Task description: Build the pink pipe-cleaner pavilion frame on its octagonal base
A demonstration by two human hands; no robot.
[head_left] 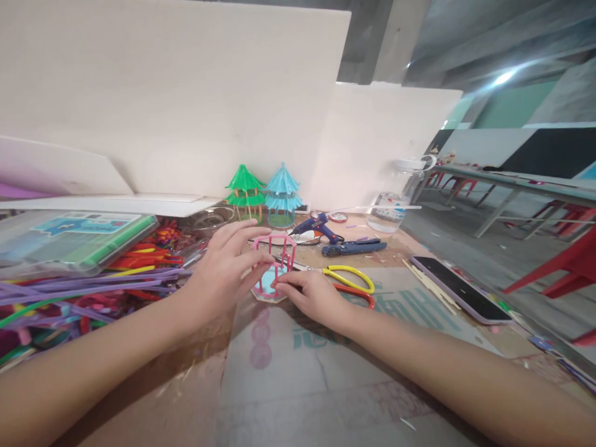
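A small pink pavilion frame (292,253) with upright posts and a ring on top stands on a light-blue base (267,282). My left hand (228,261) reaches round it from the left, its thumb and forefinger closed on the front of the frame and the other fingers extended. Low on a front post, my right hand (316,298) pinches with thumb and forefinger. Scissors (349,279) with yellow and orange handles lie just behind the right hand, partly hidden by it. Behind the frame stand a green two-tiered pavilion (244,192) and a light-blue pavilion (283,195).
A blue glue gun (316,226) and dark-blue pliers (354,247) lie behind the scissors. On the right are a phone (459,288) and a water bottle (391,198). Colourful pipe cleaners (93,292) and a plastic case (74,242) crowd the left. White boards (186,93) rise behind.
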